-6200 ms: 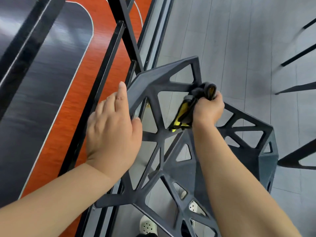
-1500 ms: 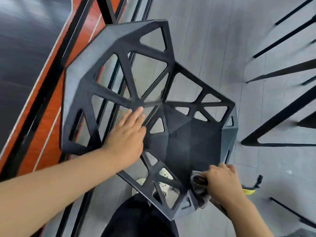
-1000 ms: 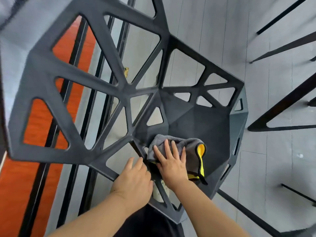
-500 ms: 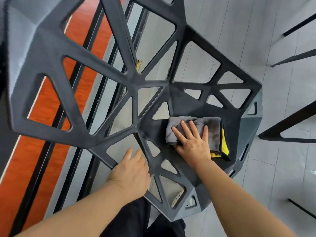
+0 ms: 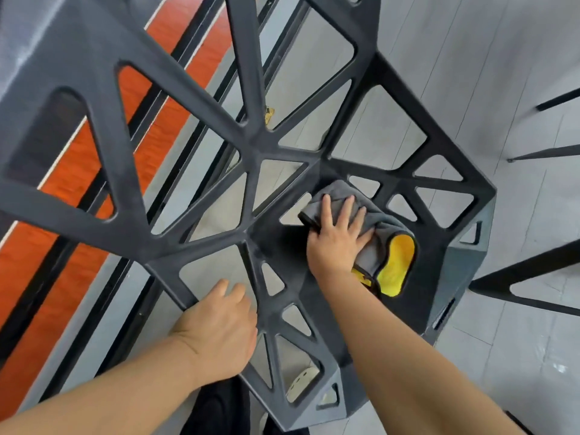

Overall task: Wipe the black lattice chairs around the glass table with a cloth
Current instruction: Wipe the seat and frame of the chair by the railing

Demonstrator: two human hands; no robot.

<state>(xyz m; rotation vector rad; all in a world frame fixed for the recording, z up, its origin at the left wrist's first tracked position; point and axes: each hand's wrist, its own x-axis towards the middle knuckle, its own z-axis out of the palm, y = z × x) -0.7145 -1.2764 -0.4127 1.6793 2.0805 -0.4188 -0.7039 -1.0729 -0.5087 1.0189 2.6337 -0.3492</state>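
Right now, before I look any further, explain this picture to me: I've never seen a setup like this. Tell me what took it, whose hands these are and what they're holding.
There is no machine here. A person wears one wide-angle camera on the head, looking down, so you see their own two bare arms. Below them is a black lattice chair, seen from above, standing on a grey floor. The right hand presses flat, fingers spread, on a folded grey-and-yellow cloth that lies on the chair's seat. The left hand rests on a strut at the chair's side and holds nothing.
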